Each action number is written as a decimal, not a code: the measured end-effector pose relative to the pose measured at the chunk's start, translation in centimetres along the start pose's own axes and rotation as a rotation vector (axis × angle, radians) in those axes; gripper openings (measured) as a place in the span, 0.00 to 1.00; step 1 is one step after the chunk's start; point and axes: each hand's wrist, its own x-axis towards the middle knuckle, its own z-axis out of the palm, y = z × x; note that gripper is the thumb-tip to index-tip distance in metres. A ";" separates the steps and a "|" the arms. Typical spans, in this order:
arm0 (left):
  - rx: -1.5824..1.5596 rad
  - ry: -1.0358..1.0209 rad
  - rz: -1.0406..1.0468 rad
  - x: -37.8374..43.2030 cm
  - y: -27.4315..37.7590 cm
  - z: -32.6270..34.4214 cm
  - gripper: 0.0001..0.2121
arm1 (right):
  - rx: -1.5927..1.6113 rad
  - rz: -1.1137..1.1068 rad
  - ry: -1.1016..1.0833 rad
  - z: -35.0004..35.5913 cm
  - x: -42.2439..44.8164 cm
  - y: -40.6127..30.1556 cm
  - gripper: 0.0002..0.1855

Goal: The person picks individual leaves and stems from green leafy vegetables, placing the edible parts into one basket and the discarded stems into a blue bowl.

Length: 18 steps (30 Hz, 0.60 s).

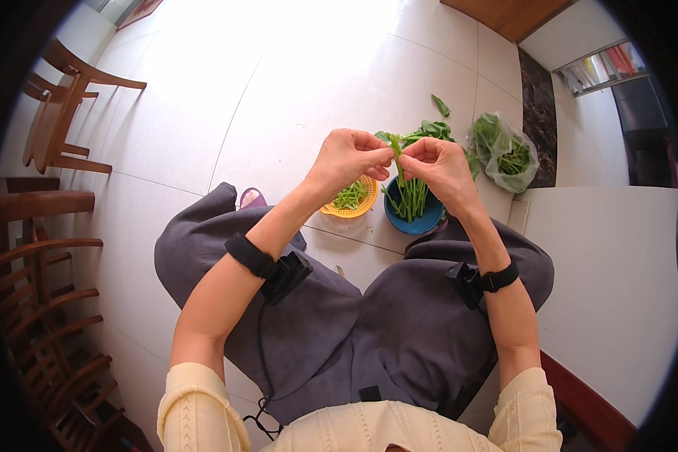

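Note:
My left hand [355, 153] and my right hand [439, 168] meet above two vessels on the floor, pinching a green vegetable stem [396, 148] between thumbs and fingers. Below my left hand is a yellow plastic colander [349, 213] with short cut-looking green pieces [350, 196] inside. A blue bowl [411, 227] sits under my right hand. Long leafy green stalks [411, 200] rest in it, their leaves [429, 131] spreading past the far rim. My right hand hides part of the stalks and bowl.
A clear plastic bag [508, 178] of leafy greens lies at the right, near a dark stone strip [537, 118]. One loose leaf [440, 105] is on the tiled floor [294, 118]. Wooden chairs [70, 107] line the left side. A white panel [599, 271] stands close on my right.

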 end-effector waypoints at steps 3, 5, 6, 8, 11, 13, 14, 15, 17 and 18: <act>0.129 0.043 0.073 -0.1 -0.3 0.4 0.10 | -0.045 0.016 0.009 0.1 0.0 0.1 0.08; 0.198 0.098 0.105 -0.3 -0.2 0.8 0.09 | -0.018 -0.015 -0.008 0.1 0.2 0.6 0.09; 0.222 0.117 0.116 -0.3 -0.3 0.9 0.09 | -0.010 -0.026 -0.014 0.1 0.2 0.6 0.09; 0.145 0.150 0.093 -0.2 -0.4 0.9 0.09 | -0.014 -0.010 -0.020 0.2 0.1 0.3 0.10; 0.135 0.149 0.090 -0.2 -0.4 0.9 0.09 | -0.031 -0.001 -0.053 0.3 -0.1 0.2 0.07; 0.172 0.151 0.139 -0.3 -0.1 1.0 0.09 | -0.044 0.004 -0.071 0.3 -0.1 0.2 0.07; 0.188 0.154 0.164 -0.3 0.0 1.0 0.08 | -0.048 0.005 -0.076 0.2 -0.1 0.2 0.06; 0.205 0.159 0.187 -0.4 -0.1 1.0 0.08 | -0.051 0.006 -0.082 0.3 -0.1 0.2 0.06; 0.147 0.177 0.175 -0.3 -0.4 0.9 0.09 | -0.029 0.018 -0.092 0.4 -0.2 -0.1 0.06; 0.127 0.181 0.172 -0.2 -0.5 0.9 0.09 | -0.023 0.022 -0.094 0.4 -0.3 -0.2 0.06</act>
